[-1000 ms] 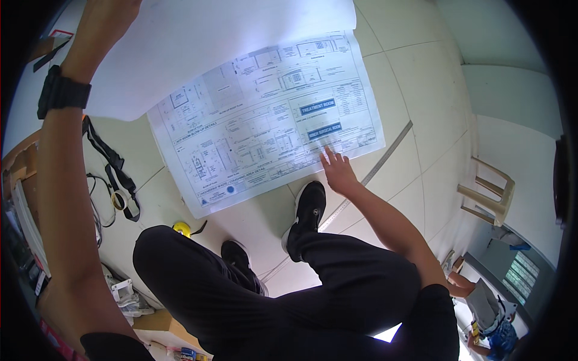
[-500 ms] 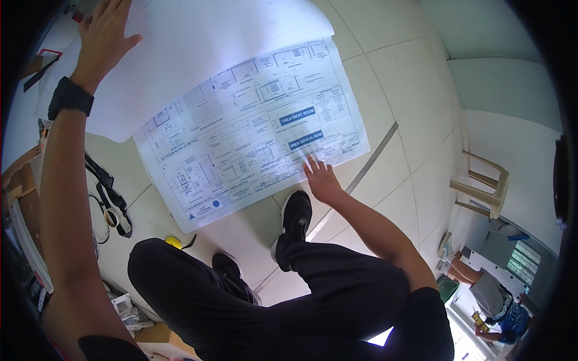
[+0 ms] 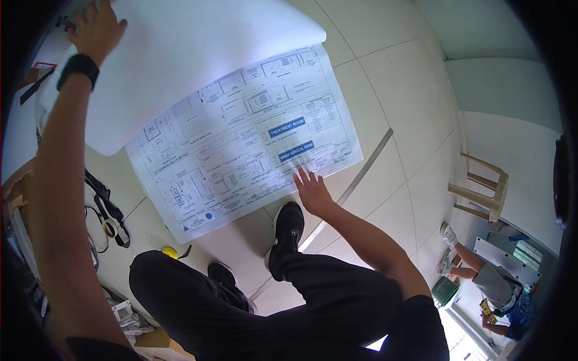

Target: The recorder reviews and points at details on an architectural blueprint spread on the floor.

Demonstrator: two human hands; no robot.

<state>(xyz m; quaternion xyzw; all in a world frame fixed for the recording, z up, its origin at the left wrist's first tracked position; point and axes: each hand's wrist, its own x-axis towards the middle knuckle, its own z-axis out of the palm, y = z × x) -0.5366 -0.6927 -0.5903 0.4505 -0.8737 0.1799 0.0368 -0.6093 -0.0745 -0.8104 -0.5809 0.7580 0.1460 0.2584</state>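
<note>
A large architectural drawing sheet (image 3: 241,150) with blue and black line plans lies on the tiled floor in front of me. Over its upper part curls a blank white sheet (image 3: 198,42), folded back away from me. My left hand (image 3: 97,31), a black watch on its wrist, rests with spread fingers on the far left of that white sheet, thumb pointing right. At the drawing's near edge, my right hand (image 3: 314,194) touches the paper with its fingertips; its fingers are stretched apart and hold nothing.
A long metal ruler (image 3: 367,171) passes beside my black shoe (image 3: 288,231). Near my left knee are a yellow tape measure (image 3: 170,251) and a black strap (image 3: 111,210). A beige plastic stool (image 3: 484,186) stands at right; beyond it, a person (image 3: 500,289) holds something yellow.
My left hand has moved slightly up and left on the white sheet. In view, the drawing and right hand sit a little lower and further left. The other person has stepped.
</note>
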